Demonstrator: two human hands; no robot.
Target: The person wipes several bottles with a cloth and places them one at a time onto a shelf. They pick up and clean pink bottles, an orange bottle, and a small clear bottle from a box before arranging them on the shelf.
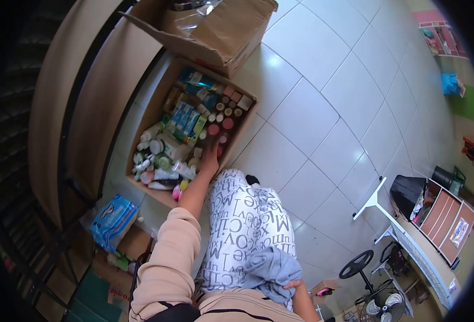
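My left hand reaches down into a cardboard box crowded with bottles, tubes and small cartons. Its fingers are curled among the containers along the box's right side, right by a reddish round top; what they grip is partly hidden and dim. Close to that hand stand several containers with pink or red tops. A white tube lies just left of the wrist. Over my lap, my right hand is closed on a bunched grey cloth, which rests on my white lettered trousers.
A larger open carton stands beyond the box. Wooden panels rise on the left, with a blue package below. White floor tiles spread to the right, toward a white-framed rack and a standing fan.
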